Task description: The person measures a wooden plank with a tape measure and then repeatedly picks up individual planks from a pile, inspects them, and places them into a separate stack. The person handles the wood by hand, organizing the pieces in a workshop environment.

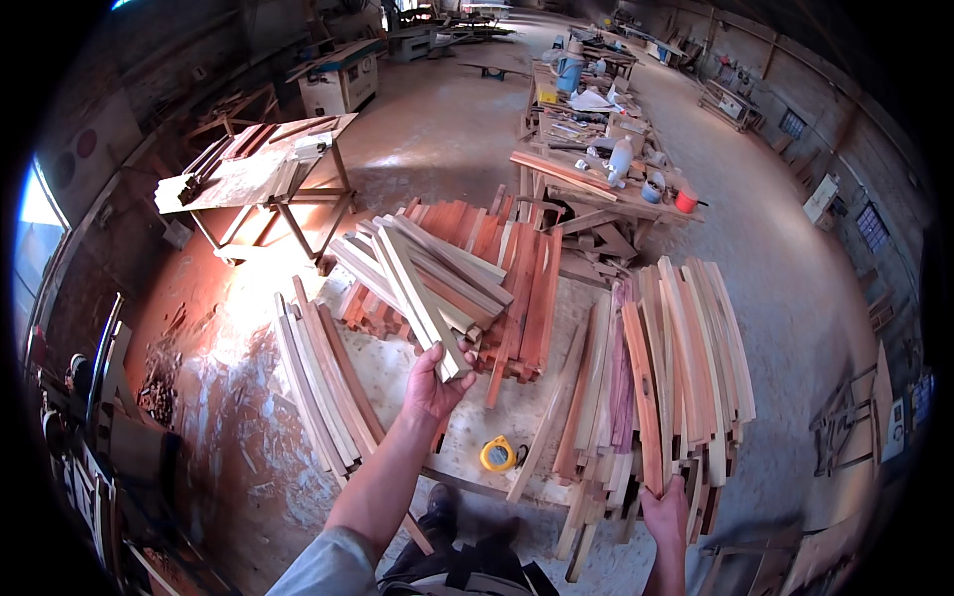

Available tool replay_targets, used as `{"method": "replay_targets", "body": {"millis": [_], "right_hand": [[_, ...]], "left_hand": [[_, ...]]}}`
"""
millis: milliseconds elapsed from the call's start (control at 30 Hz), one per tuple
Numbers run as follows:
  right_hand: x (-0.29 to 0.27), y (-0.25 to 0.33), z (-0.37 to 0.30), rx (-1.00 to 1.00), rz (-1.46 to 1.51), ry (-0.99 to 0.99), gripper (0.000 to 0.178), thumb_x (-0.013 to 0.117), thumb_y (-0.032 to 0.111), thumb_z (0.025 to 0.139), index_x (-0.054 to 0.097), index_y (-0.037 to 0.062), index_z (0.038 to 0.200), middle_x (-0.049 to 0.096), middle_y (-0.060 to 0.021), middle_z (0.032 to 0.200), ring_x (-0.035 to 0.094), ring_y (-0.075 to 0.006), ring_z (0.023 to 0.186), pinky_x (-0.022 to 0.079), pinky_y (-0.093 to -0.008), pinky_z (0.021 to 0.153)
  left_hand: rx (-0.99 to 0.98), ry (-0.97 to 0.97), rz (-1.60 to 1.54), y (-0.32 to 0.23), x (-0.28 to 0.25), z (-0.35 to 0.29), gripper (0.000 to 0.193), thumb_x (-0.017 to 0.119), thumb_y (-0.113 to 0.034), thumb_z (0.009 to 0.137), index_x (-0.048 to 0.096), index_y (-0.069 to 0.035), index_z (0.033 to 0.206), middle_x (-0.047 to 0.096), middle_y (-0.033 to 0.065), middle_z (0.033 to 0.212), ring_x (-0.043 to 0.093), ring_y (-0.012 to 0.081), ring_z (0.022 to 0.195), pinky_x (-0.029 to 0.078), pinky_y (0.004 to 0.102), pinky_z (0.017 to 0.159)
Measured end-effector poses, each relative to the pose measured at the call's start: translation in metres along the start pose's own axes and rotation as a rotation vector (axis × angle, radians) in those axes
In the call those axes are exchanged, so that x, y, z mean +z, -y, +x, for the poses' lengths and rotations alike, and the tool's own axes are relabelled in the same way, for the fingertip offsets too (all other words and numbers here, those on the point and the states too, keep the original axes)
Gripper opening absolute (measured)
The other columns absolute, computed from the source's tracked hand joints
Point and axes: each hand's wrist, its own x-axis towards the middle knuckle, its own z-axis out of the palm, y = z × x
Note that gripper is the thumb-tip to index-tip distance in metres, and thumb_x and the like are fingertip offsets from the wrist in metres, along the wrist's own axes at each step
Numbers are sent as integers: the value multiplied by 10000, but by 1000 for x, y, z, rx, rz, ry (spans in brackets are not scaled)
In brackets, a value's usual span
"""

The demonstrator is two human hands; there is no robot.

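My left hand (434,389) is closed around the near end of a pale wooden strip (417,303), perhaps two side by side. It slants away over a loose heap of mixed strips (462,260) at the middle of the worktable (462,434). My right hand (664,509) grips the near end of a reddish-brown wooden strip (644,397). That strip lies along the top of a wide pile of strips (706,348) on the right, pale, brown and purplish. Between my hands, near the table's front edge, rests a yellow tape measure (497,454).
Dark red strips (527,298) are stacked behind the heap. More strips (323,387) lie at the table's left. Farther off stand a low plywood-topped table (268,159) and a cluttered bench (606,129) with a red container (686,201). Machines line the left wall.
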Motion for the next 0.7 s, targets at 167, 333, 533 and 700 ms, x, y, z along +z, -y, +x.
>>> {"method": "replay_targets", "body": {"millis": [167,333,533,700], "right_hand": [[-9,18,-8,28,79,31,473,726,253,779,452,-43,1027,618,-207,798,635,-391,742,494,-479,707],[8,-15,3,-59,-39,-39,478,719,282,781,475,-40,1038,635,-226,814,641,-418,732,507,-494,717],[3,-9,4,-54,-18,-19,489,717,315,778,531,-41,1058,650,-264,877,654,-418,852,503,-486,747],[3,-17,9,-78,293,89,351,653,251,841,563,-17,1049,605,-117,776,593,-234,684,470,-366,629]], "left_hand": [[51,-245,293,-7,-1,25,273,547,-228,965,509,-38,1157,638,121,990,655,237,831,582,374,619],[126,-463,455,-14,38,60,249,524,-211,975,494,-43,1156,614,105,970,624,219,736,535,362,558],[148,-602,784,-30,33,91,312,523,-163,934,500,14,1191,609,112,903,631,231,717,602,342,670],[98,-478,1007,-33,25,79,229,484,-104,895,562,35,1060,600,127,851,636,218,733,577,310,613]]}}
